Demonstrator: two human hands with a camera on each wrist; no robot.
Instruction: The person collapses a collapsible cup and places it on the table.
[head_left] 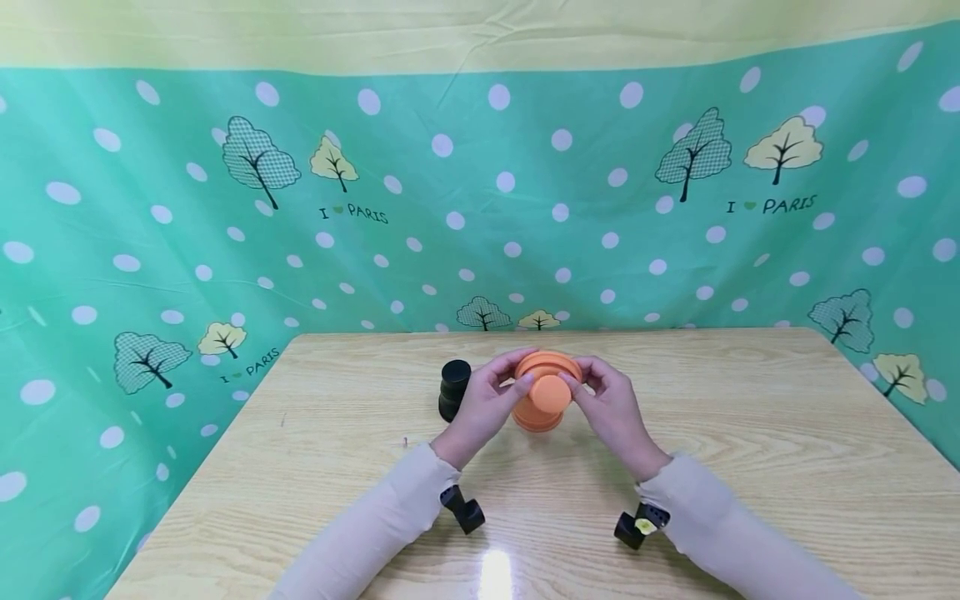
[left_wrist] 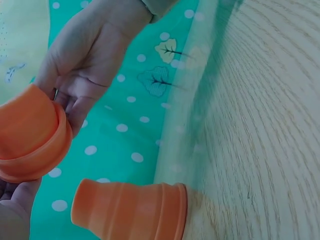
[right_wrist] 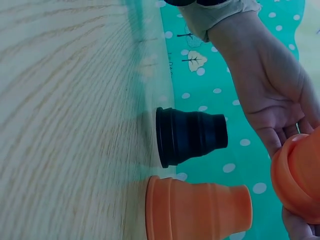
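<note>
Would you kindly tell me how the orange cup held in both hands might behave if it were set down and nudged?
The held orange cup would probably roll, perhaps in a curve, if laid on its side, since it is round and tapered. Set wide end down, like the standing orange cup, it should resist tipping fairly well.

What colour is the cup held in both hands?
The held cup is orange, clearest in the head view.

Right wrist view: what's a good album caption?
Left hand and right hand hold an orange cup; a black cup and another orange cup stand upside down nearby.
</note>
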